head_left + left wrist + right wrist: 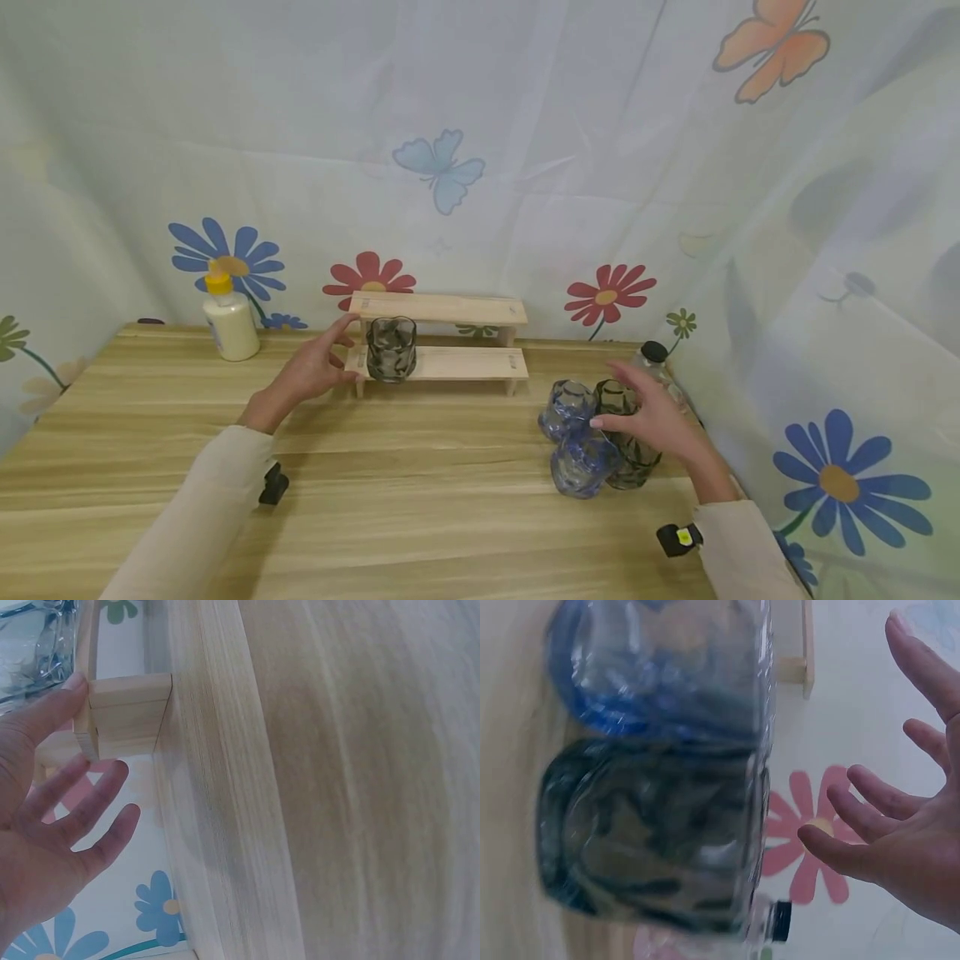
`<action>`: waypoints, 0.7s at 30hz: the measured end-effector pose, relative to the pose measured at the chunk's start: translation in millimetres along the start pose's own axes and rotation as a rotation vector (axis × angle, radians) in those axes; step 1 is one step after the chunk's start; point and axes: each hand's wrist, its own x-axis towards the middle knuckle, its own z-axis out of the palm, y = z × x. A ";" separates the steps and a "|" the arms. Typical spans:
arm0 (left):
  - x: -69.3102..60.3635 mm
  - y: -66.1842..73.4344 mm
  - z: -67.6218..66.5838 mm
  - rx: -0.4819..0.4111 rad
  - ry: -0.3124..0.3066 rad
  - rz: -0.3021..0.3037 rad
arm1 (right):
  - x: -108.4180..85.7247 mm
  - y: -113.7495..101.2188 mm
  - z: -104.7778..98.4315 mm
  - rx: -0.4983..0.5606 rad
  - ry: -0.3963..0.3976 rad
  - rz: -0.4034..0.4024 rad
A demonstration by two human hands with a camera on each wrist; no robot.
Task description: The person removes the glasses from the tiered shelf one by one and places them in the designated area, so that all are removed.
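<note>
A small two-tier wooden shelf [472, 363] stands against the back curtain. On the left of its lower board sits a smoky grey glass [392, 350]. My left hand [315, 367] is at the shelf's left end; in the left wrist view the thumb [52, 712] touches the board edge and the other fingers are spread loosely. At the right, two blue glasses [585, 465] stand close beside two dark grey glasses [634, 460]. Above them hovers my right hand [660, 417], fingers apart and holding nothing; the right wrist view shows a gap between hand [907, 832] and dark glass [652, 832].
A pump bottle [232, 329] with a yellow top and pale contents stands at the back left. Behind the right hand is a clear bottle with a black cap [654, 352]. Flower-printed curtain [525, 208] encloses the wooden table [420, 517] at the back and sides.
</note>
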 end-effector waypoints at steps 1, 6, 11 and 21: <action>-0.1 0.3 -0.2 -0.001 0.000 0.000 | 4.9 -3.0 1.6 -0.002 -0.008 -0.014; -0.4 1.2 -0.5 -0.006 0.003 0.000 | 26.2 -19.3 8.4 0.012 -0.059 -0.053; -0.3 -1.0 -0.3 -0.008 0.002 0.005 | 42.1 -30.3 14.7 0.074 -0.119 -0.073; 0.0 -1.8 0.3 -0.030 -0.003 0.007 | 74.4 -47.8 30.4 0.054 -0.180 -0.120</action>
